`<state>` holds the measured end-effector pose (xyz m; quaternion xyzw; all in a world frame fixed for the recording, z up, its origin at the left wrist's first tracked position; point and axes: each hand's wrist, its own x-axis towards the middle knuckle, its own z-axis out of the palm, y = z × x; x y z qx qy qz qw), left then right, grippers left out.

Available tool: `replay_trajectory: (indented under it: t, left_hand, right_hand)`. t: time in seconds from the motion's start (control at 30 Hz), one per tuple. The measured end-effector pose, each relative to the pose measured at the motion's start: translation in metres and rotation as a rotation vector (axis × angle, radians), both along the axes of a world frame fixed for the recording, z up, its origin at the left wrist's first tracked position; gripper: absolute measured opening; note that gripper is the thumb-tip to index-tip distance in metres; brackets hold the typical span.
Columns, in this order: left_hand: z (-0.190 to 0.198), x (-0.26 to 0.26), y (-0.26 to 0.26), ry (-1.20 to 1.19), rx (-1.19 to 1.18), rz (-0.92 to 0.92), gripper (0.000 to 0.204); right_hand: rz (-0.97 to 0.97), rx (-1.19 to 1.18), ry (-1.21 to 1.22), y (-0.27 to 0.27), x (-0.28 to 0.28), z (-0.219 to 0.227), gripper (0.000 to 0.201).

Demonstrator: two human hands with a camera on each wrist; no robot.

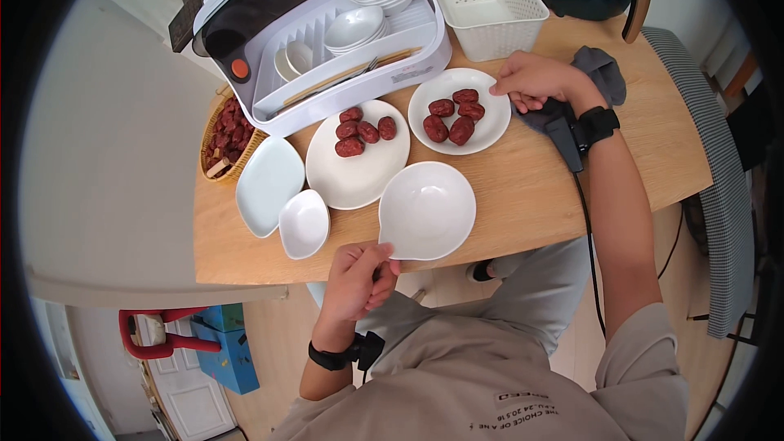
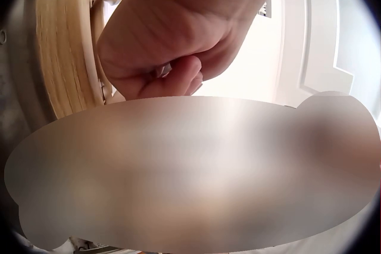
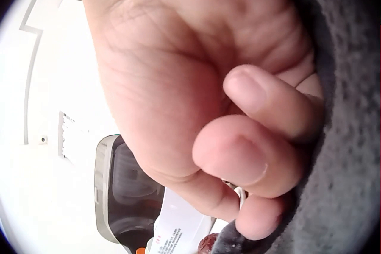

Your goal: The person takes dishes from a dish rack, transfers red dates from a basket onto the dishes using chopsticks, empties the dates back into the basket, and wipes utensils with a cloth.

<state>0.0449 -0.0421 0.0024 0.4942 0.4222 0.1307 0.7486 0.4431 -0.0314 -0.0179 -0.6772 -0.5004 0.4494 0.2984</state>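
Note:
My left hand (image 1: 357,282) pinches the near rim of a white spouted bowl (image 1: 428,211) by the table's front edge. Its curled fingers also show in the left wrist view, where the bowl is hidden. Thumb and forefinger of my right hand (image 1: 535,82) pinch the right rim of a round white plate (image 1: 493,129) bearing several red dates (image 1: 461,131). In the right wrist view the other fingers (image 3: 238,153) curl toward the palm, beside dark grey cloth (image 3: 351,117). A larger white plate (image 1: 359,184), left of the first, also holds several dates (image 1: 349,147).
A pale oval dish (image 1: 269,188) and a small white bowl (image 1: 304,224) stand at the left. Behind them are a wicker basket (image 1: 214,168) of dates and an open dish box (image 1: 359,86) with bowls and chopsticks. A white perforated basket (image 1: 494,39) stands at the back right.

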Motion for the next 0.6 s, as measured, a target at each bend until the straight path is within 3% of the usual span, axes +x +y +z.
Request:
replay_trajectory:
  t: [0.33, 0.53, 0.6]
  left_hand:
    - [-0.002, -0.002, 0.008, -0.023, -0.011, 0.024, 0.034]
    - [0.001, -0.014, 0.017, -0.029, 0.098, 0.095, 0.037]
    - [0.001, -0.018, 0.021, -0.005, 0.249, 0.156, 0.036]
  right_hand:
    - [0.006, 0.029, 0.131, -0.003, 0.005, 0.0, 0.022]
    - [0.006, 0.104, 0.281, -0.007, 0.016, 0.0, 0.021]
    - [-0.006, 0.122, 0.315, -0.009, 0.019, 0.002, 0.021]
